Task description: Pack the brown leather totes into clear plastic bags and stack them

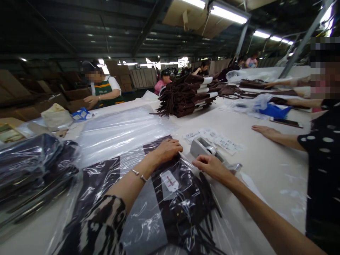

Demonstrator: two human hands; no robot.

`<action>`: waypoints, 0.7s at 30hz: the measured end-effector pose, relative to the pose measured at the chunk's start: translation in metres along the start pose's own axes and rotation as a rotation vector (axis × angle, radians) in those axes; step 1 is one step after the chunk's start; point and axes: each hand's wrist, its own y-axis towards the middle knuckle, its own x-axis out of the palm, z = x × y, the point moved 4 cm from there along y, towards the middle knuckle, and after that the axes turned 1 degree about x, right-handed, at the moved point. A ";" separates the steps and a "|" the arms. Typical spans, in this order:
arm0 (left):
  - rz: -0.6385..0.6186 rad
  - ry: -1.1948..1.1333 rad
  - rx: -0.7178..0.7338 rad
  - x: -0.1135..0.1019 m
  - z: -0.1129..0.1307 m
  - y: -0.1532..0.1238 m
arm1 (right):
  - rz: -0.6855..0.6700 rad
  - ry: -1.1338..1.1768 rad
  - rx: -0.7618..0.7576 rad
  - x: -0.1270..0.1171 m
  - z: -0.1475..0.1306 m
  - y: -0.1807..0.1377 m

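A clear plastic bag (143, 216) lies before me with a folded dark brown garment (190, 209) inside. A white tag (170, 181) and a grey sheet show through the film. My left hand (167, 150) is at the bag's upper edge, its bent fingers closed on the plastic. Just to its right, my right hand (211, 166) is closed in a pinch beside that edge; whatever its fingertips hold is too small to make out. Directly behind the right hand stands a grey tape dispenser (199, 146), partly covered by it. Dark cords spread from the garment's right side.
Flat clear bags (122, 129) lie behind my left arm. Sticker sheets (215, 138) sit beyond the dispenser, with a tall stack of brown garments (183, 94) behind. Bagged garments (32, 173) are piled at left. A co-worker's hand (267, 132) rests on the table at right, near a phone (286, 122).
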 end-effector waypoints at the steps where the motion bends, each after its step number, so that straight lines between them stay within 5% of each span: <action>1: -0.002 -0.010 0.011 0.001 -0.001 0.001 | 0.001 -0.050 -0.008 0.003 0.000 -0.005; 10: -0.089 -0.130 -0.017 -0.007 -0.014 0.012 | 0.107 -0.531 -0.131 0.042 -0.030 -0.029; 13: -0.132 -0.180 -0.060 -0.009 -0.019 0.017 | 0.012 -0.361 -0.023 0.039 -0.025 -0.021; 18: -0.072 -0.176 -0.146 0.018 -0.023 0.014 | -0.260 0.360 0.233 0.043 0.011 -0.008; 21: -0.039 -0.083 -0.190 0.053 -0.024 0.006 | -0.165 0.122 0.216 0.041 0.021 -0.006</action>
